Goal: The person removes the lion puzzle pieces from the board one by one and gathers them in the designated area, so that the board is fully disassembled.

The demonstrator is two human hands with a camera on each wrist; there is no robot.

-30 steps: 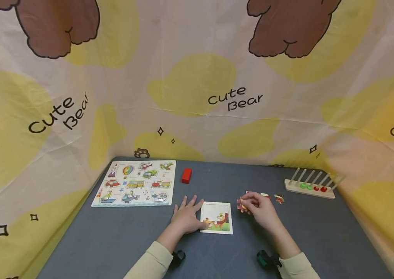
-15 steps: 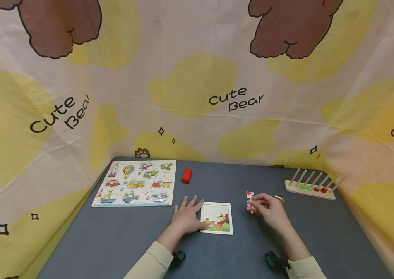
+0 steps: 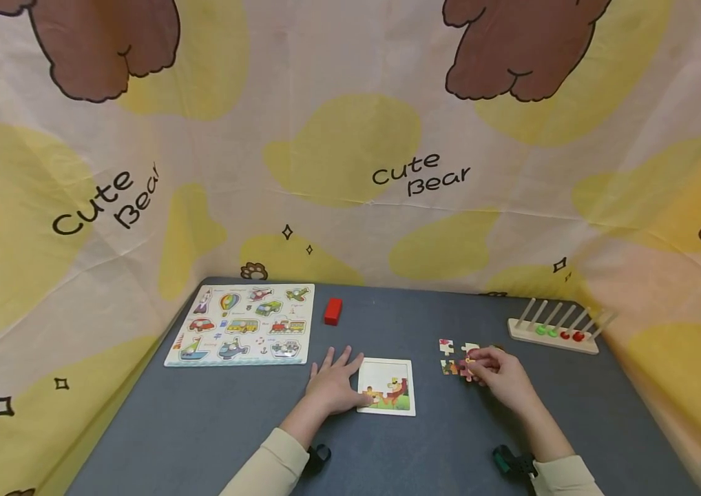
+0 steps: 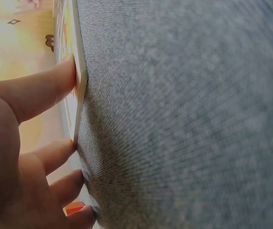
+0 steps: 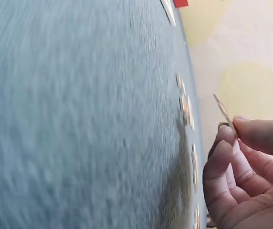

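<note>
A small white jigsaw tray [image 3: 381, 368] lies on the dark table, its lower part filled with a cartoon animal picture. My left hand [image 3: 333, 391] rests at its left side with fingers spread; the thumb [image 4: 60, 76] presses on the tray, and the index fingertip touches its edge in the left wrist view. To the right, my right hand [image 3: 504, 377] pinches a pink jigsaw piece [image 3: 465, 373] between thumb and fingers. In the right wrist view that piece [image 5: 224, 109] is edge-on, raised off the table. Loose jigsaw pieces [image 3: 446, 347] lie beside and beneath this hand, some partly hidden.
A vehicle picture board [image 3: 239, 327] lies at the back left, with a red block [image 3: 333, 311] beside it. At the back right stands a wooden peg rack [image 3: 551, 336] with green and red beads. A printed cloth [image 3: 338, 151] hangs behind the table.
My right hand has moved rightward with the pink jigsaw piece, over the loose pieces, uncovering those on the left. The left hand and the tray have stayed in place.
</note>
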